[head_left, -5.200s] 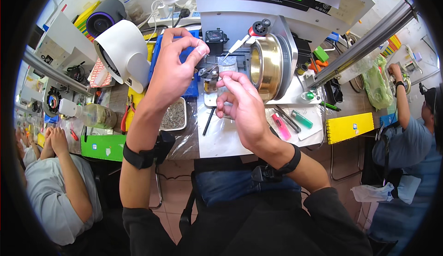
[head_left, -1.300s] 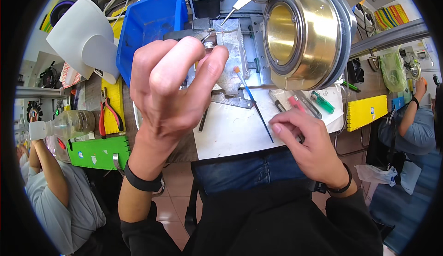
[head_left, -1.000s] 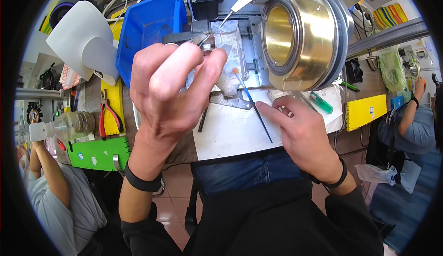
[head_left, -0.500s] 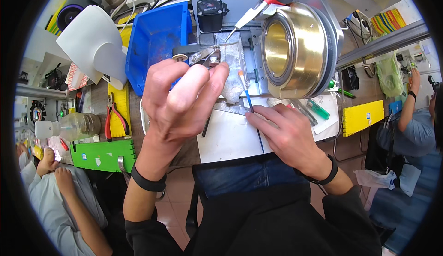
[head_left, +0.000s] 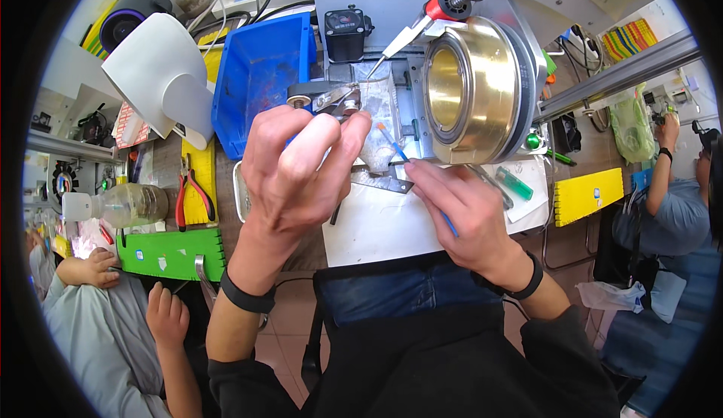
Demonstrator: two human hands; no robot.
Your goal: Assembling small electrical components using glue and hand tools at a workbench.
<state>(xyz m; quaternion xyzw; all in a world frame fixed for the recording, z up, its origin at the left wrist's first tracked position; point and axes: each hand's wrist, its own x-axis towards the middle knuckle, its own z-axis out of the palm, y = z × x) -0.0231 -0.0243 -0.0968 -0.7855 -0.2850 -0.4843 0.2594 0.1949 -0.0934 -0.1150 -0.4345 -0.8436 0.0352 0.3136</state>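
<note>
My left hand [head_left: 301, 166] is closed, fingers curled beside a small metal clamp [head_left: 343, 100] with a dark arm and round knobs. What the fingers pinch is hidden; a dark stick end [head_left: 336, 213] shows below them. My right hand [head_left: 468, 205] is closed round a thin blue-handled paintbrush [head_left: 399, 150]. Its pale orange tip points up and left over a scuffed metal plate [head_left: 379, 105], in front of the clamp. A white pointed tool with a red part [head_left: 410, 38] slants down to the plate near the clamp. Below lies a flat dark metal piece [head_left: 382, 181] on white paper [head_left: 369, 230].
A large brass-coloured ring [head_left: 486, 90] stands right of the plate. Left are a blue bin [head_left: 260, 71], a white curved nozzle [head_left: 158, 71], red-handled pliers [head_left: 192, 192] and a bottle [head_left: 135, 205]. A green tool [head_left: 514, 183] lies right. People sit on both sides.
The paintbrush has tilted, its tip moving left and its handle end right, as my right hand turned. My left hand stays by the clamp. The left neighbour's hands have moved apart.
</note>
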